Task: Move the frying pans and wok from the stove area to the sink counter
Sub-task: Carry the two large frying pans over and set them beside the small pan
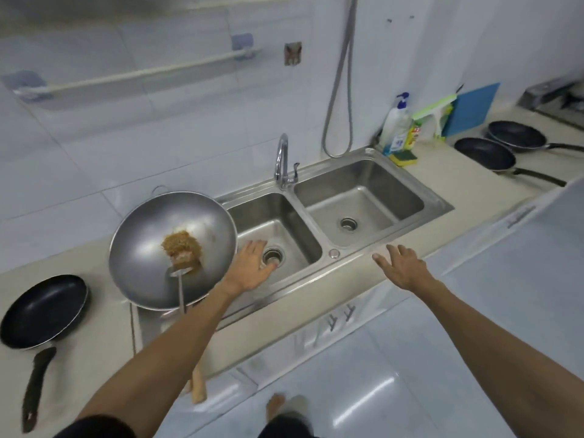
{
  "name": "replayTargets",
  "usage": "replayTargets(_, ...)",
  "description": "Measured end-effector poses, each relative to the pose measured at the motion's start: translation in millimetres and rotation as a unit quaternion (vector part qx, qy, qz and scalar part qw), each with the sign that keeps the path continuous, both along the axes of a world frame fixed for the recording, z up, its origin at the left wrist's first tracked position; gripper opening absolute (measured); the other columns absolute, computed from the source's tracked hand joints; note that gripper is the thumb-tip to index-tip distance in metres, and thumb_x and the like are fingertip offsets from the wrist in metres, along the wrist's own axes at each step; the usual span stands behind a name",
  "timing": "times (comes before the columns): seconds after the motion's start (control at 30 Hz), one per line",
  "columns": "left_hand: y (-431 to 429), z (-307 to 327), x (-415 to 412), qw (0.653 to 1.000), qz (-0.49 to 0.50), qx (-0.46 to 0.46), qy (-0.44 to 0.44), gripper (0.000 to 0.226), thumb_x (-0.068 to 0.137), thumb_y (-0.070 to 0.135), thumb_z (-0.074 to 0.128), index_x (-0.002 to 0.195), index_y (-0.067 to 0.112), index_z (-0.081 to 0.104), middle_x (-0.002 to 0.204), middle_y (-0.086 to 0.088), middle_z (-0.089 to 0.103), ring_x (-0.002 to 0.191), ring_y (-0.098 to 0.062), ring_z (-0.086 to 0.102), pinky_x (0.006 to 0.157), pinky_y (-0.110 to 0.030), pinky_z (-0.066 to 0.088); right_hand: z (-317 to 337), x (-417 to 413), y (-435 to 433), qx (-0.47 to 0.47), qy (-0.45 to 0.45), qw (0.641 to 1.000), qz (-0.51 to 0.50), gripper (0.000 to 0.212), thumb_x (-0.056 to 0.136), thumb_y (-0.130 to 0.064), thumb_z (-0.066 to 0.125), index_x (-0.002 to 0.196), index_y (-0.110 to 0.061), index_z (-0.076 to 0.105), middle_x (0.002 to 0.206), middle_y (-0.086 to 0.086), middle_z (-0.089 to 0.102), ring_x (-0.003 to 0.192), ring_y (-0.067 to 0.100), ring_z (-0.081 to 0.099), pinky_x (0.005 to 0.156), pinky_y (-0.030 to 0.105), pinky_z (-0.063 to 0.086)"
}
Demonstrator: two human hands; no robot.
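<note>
A steel wok (148,245) rests on the counter left of the sink, with a brown scrubber (181,248) on a metal-and-wood handle lying in it. A black frying pan (41,311) sits further left, handle toward me. Two more black frying pans (485,153) (515,135) lie on the counter at the far right, near the stove (556,102). My left hand (252,267) hovers open over the left sink basin, just right of the wok and apart from it. My right hand (401,263) is open above the counter's front edge, holding nothing.
The double steel sink (439,200) with a faucet (282,162) fills the middle. A soap bottle (396,124), a sponge (403,159), a green scraper and a blue board (471,109) stand behind the right basin. A hose hangs on the tiled wall. My foot shows on the floor below.
</note>
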State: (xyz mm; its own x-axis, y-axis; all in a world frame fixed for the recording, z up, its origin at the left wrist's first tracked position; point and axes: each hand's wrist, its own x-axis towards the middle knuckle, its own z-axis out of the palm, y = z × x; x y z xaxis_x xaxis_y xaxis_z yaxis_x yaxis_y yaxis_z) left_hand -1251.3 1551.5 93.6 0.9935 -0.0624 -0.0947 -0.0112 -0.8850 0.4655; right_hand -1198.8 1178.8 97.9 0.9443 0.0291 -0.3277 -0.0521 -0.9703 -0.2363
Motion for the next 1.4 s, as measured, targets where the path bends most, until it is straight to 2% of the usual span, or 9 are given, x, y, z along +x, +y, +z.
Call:
replayTargets(0.1, -64.9, -2.7, 38.3, 0.999, -0.036, 0.011, 0.032, 0.07, 0.101, 0.043, 0.051, 0.153, 0.003, 0.03, 0.161, -0.017, 0.031, 0.149, -0.032, 0.022, 0.121, -0.044, 0.02, -1.3, 5.6, -54.3, 0.018, -0.008, 0.999, -0.036, 0.073, 0.106, -0.06, 0.031, 0.16, -0.01, 0.031, 0.165, 0.02, 0.034, 0.15, 0.041, 0.031, 0.119, 0.057, 0.03)
replayTargets(0.3, -198.8, -3.7, 136.0, 0.99, -0.133, 0.037, 0.013, 0.071, 0.101, 0.047, 0.048, 0.155, 0.003, 0.028, 0.163, -0.015, 0.028, 0.151, -0.029, 0.02, 0.122, -0.039, 0.014, -10.9, 28.1, -168.2, 0.06, -0.017, 0.991, -0.121, 0.078, 0.106, -0.059, 0.033, 0.163, -0.008, 0.021, 0.169, 0.019, 0.029, 0.153, 0.039, 0.027, 0.121, 0.055, 0.027)
replayTargets(0.47, -307.5, 6.0, 231.3, 0.98, -0.192, 0.046, -0.006, 0.072, 0.1, 0.047, 0.048, 0.154, 0.004, 0.029, 0.161, -0.015, 0.031, 0.15, -0.031, 0.021, 0.122, -0.042, 0.017, -20.0, 68.9, -275.2, 0.042, 0.006, 0.982, -0.183, 0.081, 0.104, -0.063, 0.03, 0.164, -0.01, 0.018, 0.17, 0.018, 0.026, 0.154, 0.038, 0.025, 0.121, 0.057, 0.026)
replayTargets(0.57, -369.5, 11.4, 286.0, 0.973, -0.223, 0.057, 0.02, 0.075, 0.101, 0.048, 0.046, 0.155, 0.002, 0.026, 0.162, -0.017, 0.029, 0.15, -0.031, 0.023, 0.122, -0.042, 0.018, -13.8, 100.6, -335.2, 0.052, -0.001, 0.974, -0.22, 0.081, 0.104, -0.063, 0.03, 0.165, -0.01, 0.017, 0.17, 0.018, 0.025, 0.155, 0.038, 0.023, 0.122, 0.057, 0.025)
replayTargets(0.7, -454.5, 11.8, 348.1, 0.959, -0.274, 0.066, 0.033, 0.073, 0.099, 0.048, 0.051, 0.15, -0.001, 0.034, 0.153, -0.023, 0.042, 0.142, -0.034, 0.036, 0.114, -0.04, 0.029, -10.4, 133.2, -405.4, 0.077, -0.035, 0.957, -0.276, 0.081, 0.105, -0.061, 0.033, 0.164, -0.008, 0.018, 0.17, 0.02, 0.026, 0.154, 0.039, 0.025, 0.122, 0.057, 0.026)
replayTargets(0.93, -603.6, -1.2, 413.7, 0.937, -0.34, 0.075, 0.043, 0.076, 0.1, 0.049, 0.049, 0.154, 0.0, 0.027, 0.157, -0.019, 0.038, 0.145, -0.034, 0.03, 0.118, -0.039, 0.023, -33.8, 151.0, -518.2, 0.045, 0.007, 0.936, -0.348, 0.08, 0.105, -0.062, 0.032, 0.163, -0.009, 0.02, 0.168, 0.019, 0.029, 0.152, 0.039, 0.028, 0.119, 0.056, 0.029)
replayTargets(1.07, -687.8, -16.3, 445.5, 0.929, -0.359, 0.087, 0.03, 0.075, 0.1, 0.05, 0.049, 0.153, 0.001, 0.03, 0.155, -0.018, 0.04, 0.143, -0.035, 0.032, 0.117, -0.04, 0.025, -48.4, 171.1, -595.5, 0.035, 0.022, 0.931, -0.363, 0.08, 0.104, -0.063, 0.031, 0.164, -0.011, 0.019, 0.169, 0.018, 0.028, 0.152, 0.039, 0.029, 0.119, 0.056, 0.03)
replayTargets(1.17, -748.8, -28.2, 463.7, 0.927, -0.36, 0.095, 0.039, 0.076, 0.1, 0.052, 0.046, 0.154, 0.002, 0.028, 0.159, -0.016, 0.035, 0.145, -0.035, 0.029, 0.119, -0.041, 0.023, -51.4, 192.5, -662.5, 0.021, 0.04, 0.93, -0.364, 0.08, 0.104, -0.063, 0.03, 0.164, -0.011, 0.019, 0.169, 0.017, 0.028, 0.152, 0.038, 0.027, 0.119, 0.056, 0.03)
replayTargets(1.4, -872.0, -47.3, 494.5, 0.938, -0.332, 0.084, 0.056, 0.077, 0.098, 0.053, 0.049, 0.153, 0.002, 0.03, 0.159, -0.015, 0.036, 0.146, -0.034, 0.026, 0.118, -0.04, 0.021, -39.2, 262.3, -816.0, -0.026, 0.046, 0.949, -0.31, 0.078, 0.106, -0.059, 0.032, 0.162, -0.006, 0.023, 0.167, 0.02, 0.028, 0.152, 0.038, 0.025, 0.121, 0.053, 0.027)
